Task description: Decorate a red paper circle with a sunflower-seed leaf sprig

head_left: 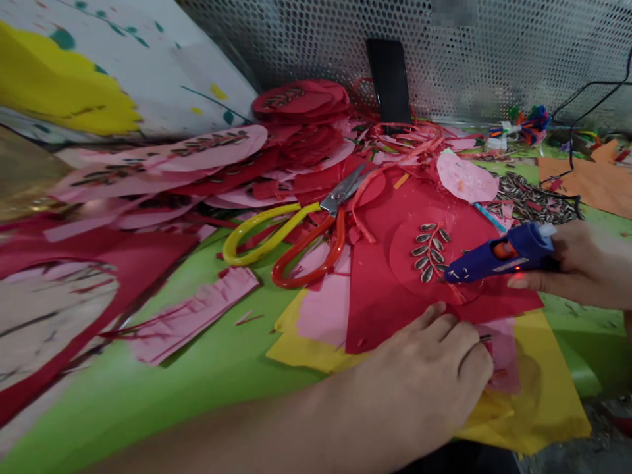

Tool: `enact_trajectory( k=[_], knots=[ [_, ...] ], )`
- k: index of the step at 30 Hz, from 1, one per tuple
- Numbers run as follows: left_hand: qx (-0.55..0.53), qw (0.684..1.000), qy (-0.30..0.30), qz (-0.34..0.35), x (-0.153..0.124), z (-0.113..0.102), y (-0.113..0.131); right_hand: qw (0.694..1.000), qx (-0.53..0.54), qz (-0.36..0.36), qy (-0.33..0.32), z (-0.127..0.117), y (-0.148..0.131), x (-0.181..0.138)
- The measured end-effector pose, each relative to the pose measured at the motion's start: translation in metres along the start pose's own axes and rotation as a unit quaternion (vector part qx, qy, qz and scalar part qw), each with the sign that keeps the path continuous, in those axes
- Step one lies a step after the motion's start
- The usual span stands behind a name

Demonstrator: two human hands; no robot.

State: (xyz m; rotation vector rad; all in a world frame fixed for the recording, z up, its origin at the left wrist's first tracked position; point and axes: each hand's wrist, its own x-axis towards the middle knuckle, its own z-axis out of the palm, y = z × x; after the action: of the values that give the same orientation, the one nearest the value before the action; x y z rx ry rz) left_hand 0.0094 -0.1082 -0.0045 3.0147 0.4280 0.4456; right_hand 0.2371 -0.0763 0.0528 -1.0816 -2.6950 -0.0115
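My right hand [592, 263] is wrapped round a dark blue glue gun [511, 253]. The gun's nozzle points left and meets the lower end of a sprig of striped sunflower seeds [429, 251], set in two rows along a thin red stem. The sprig lies on a red paper circle [402, 257] on top of a red paper sheet [368, 316]. My left hand [434, 368] rests on the sheet's near edge, just below the nozzle, with its fingers curled in. Its fingertips are mostly hidden, and one dark seed [486, 338] shows beside its knuckles.
Yellow-and-red-handled scissors [309, 247] lie partly open left of the sheet. Loose seeds [533, 197] are heaped behind the gun. Cut paper ovals [212, 145] pile up at the back left. A phone [390, 82] leans against the perforated metal panel [316, 39]. A black cable [573, 131] hangs at right.
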Motion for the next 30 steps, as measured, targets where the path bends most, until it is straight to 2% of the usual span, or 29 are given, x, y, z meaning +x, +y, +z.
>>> enact_trajectory(
  k=[12,21,30],
  knots=[
    [-0.012,1.000,0.019,0.001,-0.0002,0.0002,0.0004,1.000,0.004,-0.022,0.007,-0.0015,-0.0029,0.0023],
    [-0.004,1.000,0.008,0.000,0.0001,-0.0001,-0.0001,0.998,-0.051,-0.029,0.012,-0.0004,-0.0015,0.0022],
    [0.002,1.000,0.021,-0.002,-0.0006,0.0017,0.0004,0.998,-0.049,-0.033,0.009,0.0000,-0.0010,0.0013]
  ],
)
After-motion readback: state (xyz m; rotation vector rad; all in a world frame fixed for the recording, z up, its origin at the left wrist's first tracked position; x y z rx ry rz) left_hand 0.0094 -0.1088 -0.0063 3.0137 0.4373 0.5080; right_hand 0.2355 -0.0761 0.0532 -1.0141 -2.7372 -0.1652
